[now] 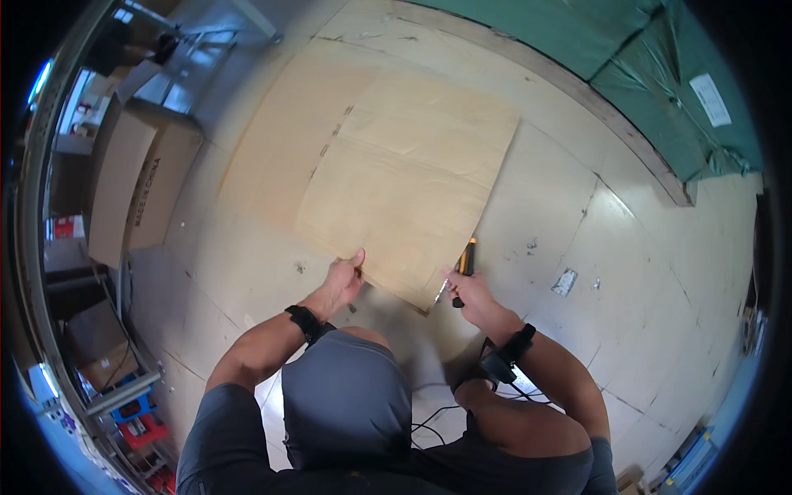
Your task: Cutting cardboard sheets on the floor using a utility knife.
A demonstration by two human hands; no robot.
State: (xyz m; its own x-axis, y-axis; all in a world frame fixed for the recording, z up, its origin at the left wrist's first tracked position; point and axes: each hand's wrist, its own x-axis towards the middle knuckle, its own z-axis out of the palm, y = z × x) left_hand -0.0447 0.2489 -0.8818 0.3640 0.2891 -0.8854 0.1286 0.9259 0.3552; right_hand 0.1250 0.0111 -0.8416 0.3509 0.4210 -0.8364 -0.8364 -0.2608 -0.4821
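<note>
Roughly, the cardboard sheet [412, 181] fills the centre of the frame, with tiled floor [635, 264] stretching from its right edge toward the green bundle [602, 49] at upper right, and a strip of floor between its left edge and the box [153, 181] at left. At lower centre, the left hand [342, 280] pinches the near edge nearly closed, while the right hand [473, 294] curls around a black-and-orange cutter [468, 257] beside the near right corner
</note>
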